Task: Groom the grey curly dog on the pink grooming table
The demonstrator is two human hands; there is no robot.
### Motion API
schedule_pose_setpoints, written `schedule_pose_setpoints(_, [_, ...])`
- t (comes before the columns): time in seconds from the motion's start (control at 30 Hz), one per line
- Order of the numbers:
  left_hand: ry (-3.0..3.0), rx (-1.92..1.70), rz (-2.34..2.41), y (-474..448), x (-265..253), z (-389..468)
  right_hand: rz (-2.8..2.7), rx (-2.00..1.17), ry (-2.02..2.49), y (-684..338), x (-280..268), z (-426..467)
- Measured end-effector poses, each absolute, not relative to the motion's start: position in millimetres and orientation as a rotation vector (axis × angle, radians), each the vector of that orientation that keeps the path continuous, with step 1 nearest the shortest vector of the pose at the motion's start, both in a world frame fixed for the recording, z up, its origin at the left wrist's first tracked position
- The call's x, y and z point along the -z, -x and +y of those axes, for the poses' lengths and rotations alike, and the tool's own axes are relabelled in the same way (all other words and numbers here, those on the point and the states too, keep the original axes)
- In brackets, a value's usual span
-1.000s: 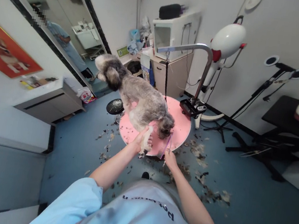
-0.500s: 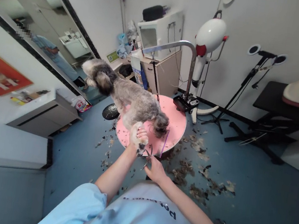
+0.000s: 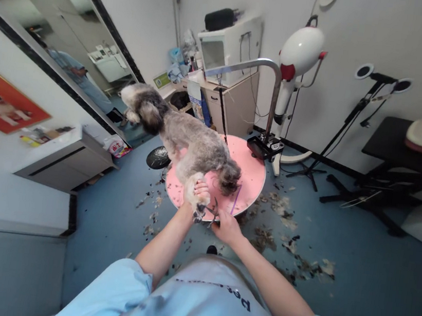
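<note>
A grey and white dog (image 3: pixel 194 137) stands on the round pink grooming table (image 3: pixel 253 176), its head pointing to the far left and its tail end toward me. My left hand (image 3: pixel 199 188) is closed around one of its hind legs, with the paw (image 3: pixel 199 212) raised and its dark pads facing me. In my right hand (image 3: pixel 227 227) is a pair of scissors (image 3: pixel 214 209), blades apart, the tips right beside the paw. Whether the blades touch fur I cannot tell.
A metal grooming arm (image 3: pixel 275 94) with a hanging black strap rises behind the table, near a white dryer (image 3: pixel 301 53). Clumps of cut hair (image 3: pixel 265 237) litter the blue floor. A mirror (image 3: pixel 91 33) stands at the left and a black stand (image 3: pixel 335 127) at the right.
The scissors have turned, and their blades now point more to the left, toward the paw. My right hand has shifted slightly right and up. My left hand keeps its grip on the leg.
</note>
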State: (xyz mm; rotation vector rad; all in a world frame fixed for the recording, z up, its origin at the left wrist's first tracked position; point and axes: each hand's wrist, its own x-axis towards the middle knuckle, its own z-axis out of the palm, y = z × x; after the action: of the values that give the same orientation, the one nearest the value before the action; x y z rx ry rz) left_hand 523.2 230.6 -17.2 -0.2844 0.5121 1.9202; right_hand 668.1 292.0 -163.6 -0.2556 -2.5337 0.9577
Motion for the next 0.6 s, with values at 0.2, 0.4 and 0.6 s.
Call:
schedule_pose_setpoints(0.2, [0.34, -1.909, 0.46, -525, 12, 232, -2.537, -0.876, 0.259, -669, 156, 299])
schedule_pose_setpoints(0.4, [0.372, -1.895, 0.568, -526, 5, 235, -2.605, -0.66, 0.197, -665, 140, 313])
schedule_pose_setpoints(0.6, [0.385, -1.815, 0.679, -531, -1, 238, -2.611, -0.401, 0.171, -663, 122, 334])
